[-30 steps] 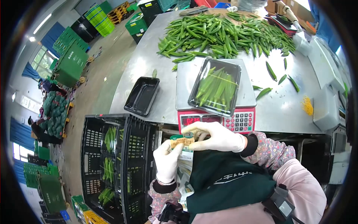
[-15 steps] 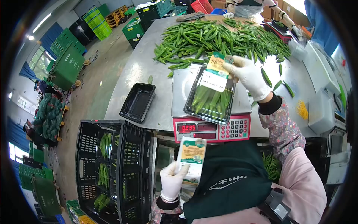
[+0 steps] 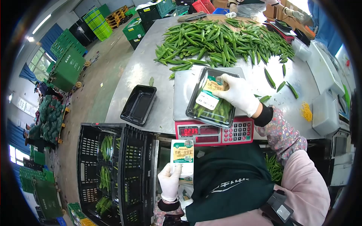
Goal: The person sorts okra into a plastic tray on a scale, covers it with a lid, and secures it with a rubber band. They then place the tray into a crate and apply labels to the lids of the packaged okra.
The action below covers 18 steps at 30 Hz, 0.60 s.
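My right hand (image 3: 236,94), in a white glove, presses a printed label (image 3: 210,94) flat onto the film of a black tray of okra (image 3: 205,109). The tray sits on the steel platform of a red scale (image 3: 215,132) whose display is lit. My left hand (image 3: 169,180), also gloved, holds a strip of green and white labels (image 3: 183,152) upright below the table's edge, in front of my dark green apron.
A large heap of loose okra (image 3: 222,39) covers the far half of the steel table (image 3: 139,71). An empty black tray (image 3: 138,104) lies left of the scale. Black crates with packed okra (image 3: 113,169) stand at my lower left. Yellow rubber bands (image 3: 306,112) lie at right.
My right hand took a label from the strip, carried it up over the tray and has now pressed it down on the film. My left hand lowered with the strip.
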Each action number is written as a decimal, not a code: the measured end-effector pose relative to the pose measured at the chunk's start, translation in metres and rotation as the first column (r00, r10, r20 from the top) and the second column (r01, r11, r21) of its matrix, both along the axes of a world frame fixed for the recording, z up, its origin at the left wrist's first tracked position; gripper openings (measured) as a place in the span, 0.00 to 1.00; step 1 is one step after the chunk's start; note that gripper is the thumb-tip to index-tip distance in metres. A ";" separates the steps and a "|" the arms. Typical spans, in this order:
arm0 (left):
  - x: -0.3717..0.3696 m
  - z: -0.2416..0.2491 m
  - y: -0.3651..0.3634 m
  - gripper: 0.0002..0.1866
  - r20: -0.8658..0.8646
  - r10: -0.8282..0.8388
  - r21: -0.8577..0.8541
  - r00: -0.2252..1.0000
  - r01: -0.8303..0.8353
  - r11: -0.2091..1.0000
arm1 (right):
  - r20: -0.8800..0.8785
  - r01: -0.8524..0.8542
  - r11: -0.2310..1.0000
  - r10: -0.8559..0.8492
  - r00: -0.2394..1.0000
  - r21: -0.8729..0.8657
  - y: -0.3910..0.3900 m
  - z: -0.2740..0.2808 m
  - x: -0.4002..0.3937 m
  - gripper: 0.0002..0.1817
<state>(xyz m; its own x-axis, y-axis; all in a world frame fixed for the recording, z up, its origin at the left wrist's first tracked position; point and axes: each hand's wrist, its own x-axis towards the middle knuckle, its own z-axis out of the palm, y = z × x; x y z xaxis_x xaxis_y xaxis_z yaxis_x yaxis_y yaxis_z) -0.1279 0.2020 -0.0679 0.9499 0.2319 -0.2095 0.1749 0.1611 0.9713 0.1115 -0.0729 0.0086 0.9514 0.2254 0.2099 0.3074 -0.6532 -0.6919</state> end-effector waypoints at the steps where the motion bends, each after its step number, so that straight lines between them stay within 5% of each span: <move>1: 0.000 -0.002 0.000 0.06 -0.007 0.006 -0.011 1.000 -0.006 1.000 | 0.258 0.036 0.999 -0.026 0.966 -0.034 0.000 -0.007 0.000 0.29; 2: 0.002 -0.003 0.000 0.06 -0.011 0.017 -0.011 1.000 -0.017 1.000 | 0.497 0.071 0.996 -0.034 0.867 -0.056 0.003 -0.012 -0.001 0.35; 3: 0.006 -0.002 0.001 0.07 0.004 -0.015 0.074 1.000 0.014 0.997 | 0.475 0.221 0.950 -0.094 0.875 -0.219 0.006 0.005 -0.011 0.43; 5: 0.007 0.003 0.008 0.10 -0.012 -0.045 0.182 0.999 0.047 0.982 | 0.734 0.310 0.921 -0.039 0.678 -0.238 0.010 0.006 -0.010 0.43; 7: 0.015 -0.007 0.016 0.12 -0.006 -0.040 0.158 0.999 0.040 0.987 | 0.741 0.112 0.977 0.061 0.669 -0.182 0.022 0.012 -0.016 0.30; 9: 0.021 -0.006 0.025 0.12 -0.010 -0.037 0.188 0.999 0.038 0.981 | 0.345 -0.313 0.940 0.252 0.904 0.135 0.051 0.034 -0.068 0.20; 10: 0.020 -0.005 0.028 0.13 -0.009 -0.054 0.177 0.999 0.054 0.983 | -0.002 -0.409 0.872 0.425 0.905 0.268 0.063 0.049 -0.100 0.17; 11: 0.022 -0.002 0.034 0.13 0.003 -0.072 0.292 0.997 0.068 0.954 | -0.045 -0.571 0.728 0.631 0.775 0.379 0.080 0.055 -0.122 0.15; 12: 0.025 0.001 0.038 0.13 0.016 -0.110 0.397 0.994 0.095 0.913 | -0.023 -0.762 0.573 0.803 0.595 0.301 0.090 0.052 -0.135 0.14; 15: 0.025 0.009 0.039 0.14 0.006 -0.116 0.373 0.993 0.105 0.922 | 0.033 -0.863 0.208 0.967 0.251 0.461 0.135 0.027 -0.192 0.15; 18: 0.026 0.012 0.041 0.13 -0.023 -0.145 0.427 0.989 0.141 0.893 | 0.233 -0.882 0.017 0.962 0.143 0.471 0.169 0.024 -0.233 0.23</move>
